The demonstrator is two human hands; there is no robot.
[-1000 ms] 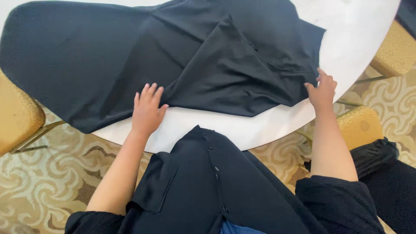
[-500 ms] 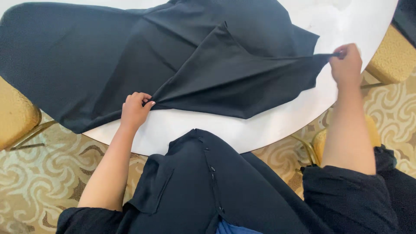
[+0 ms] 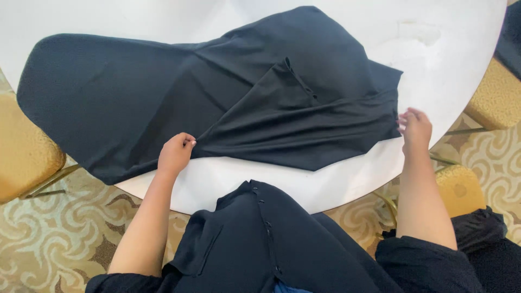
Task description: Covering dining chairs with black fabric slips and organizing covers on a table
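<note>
Two bare hands work a black cloth (image 3: 228, 103) on a round white table (image 3: 450, 65). Left hand (image 3: 175, 153), at seven o'clock, pinches a fold; right hand (image 3: 415, 127), at four o'clock near the rim, touches its edge, fingers loose.

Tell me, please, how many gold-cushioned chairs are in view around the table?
3: one chair at the left edge, one at the upper right, one beside the right arm; others may be hidden.

round white table (image 3: 467, 49), gold chairs (image 3: 24, 149), patterned carpet (image 3: 49, 239)
</note>
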